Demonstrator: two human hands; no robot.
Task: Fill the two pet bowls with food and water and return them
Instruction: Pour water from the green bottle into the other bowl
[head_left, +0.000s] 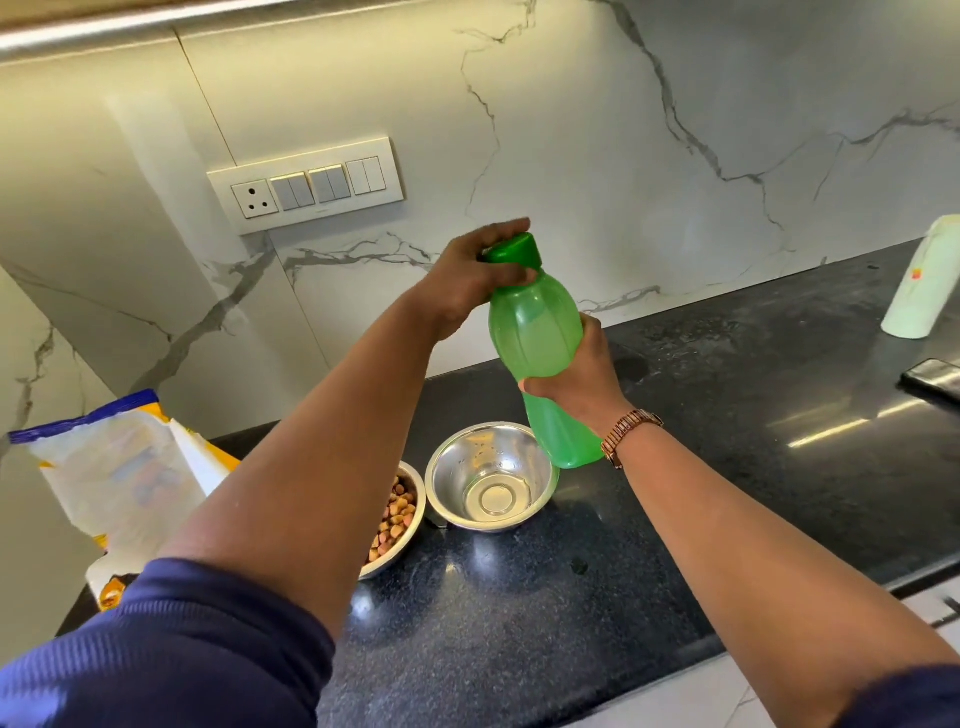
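While the right hand (576, 374) is wrapping its fingers (530, 385) around the middle of the green bottle (540, 332), the left hand (467, 280) is closing its fingers on the cap (514, 250). The bottle is being held in the air above the dark surface (519, 597), its long axis nearly upright, the cap end tilting a little to the left. Below it, an empty steel bowl (491, 475) is standing just beside the bowl with dry food (397, 519).
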